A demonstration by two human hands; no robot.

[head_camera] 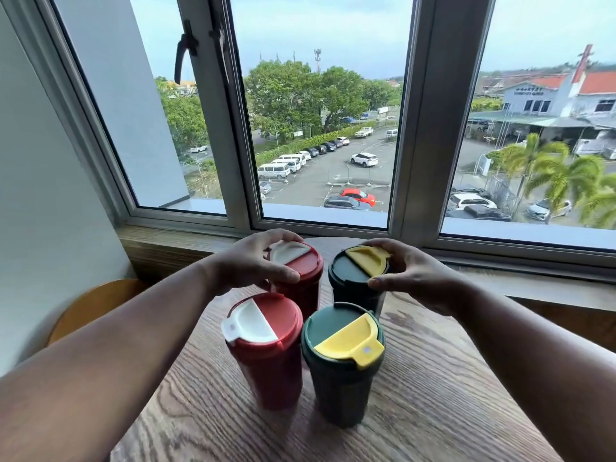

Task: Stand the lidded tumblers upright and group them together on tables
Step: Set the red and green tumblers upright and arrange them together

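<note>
Several lidded tumblers stand upright close together on a round wooden table (pixel 433 411). The near red tumbler (pixel 266 355) has a white flap; beside it on the right stands the near dark green tumbler (pixel 341 371) with a yellow flap. Behind them, my left hand (pixel 250 261) grips the lid rim of the far red tumbler (pixel 305 271). My right hand (pixel 413 278) grips the lid rim of the far green tumbler (pixel 350 278). Both far tumblers rest upright on the table.
A window sill (pixel 500 281) and large window (pixel 326 128) run right behind the table. A wooden chair back (pixel 90 308) sits at the left, below my left forearm. A wall closes off the left side.
</note>
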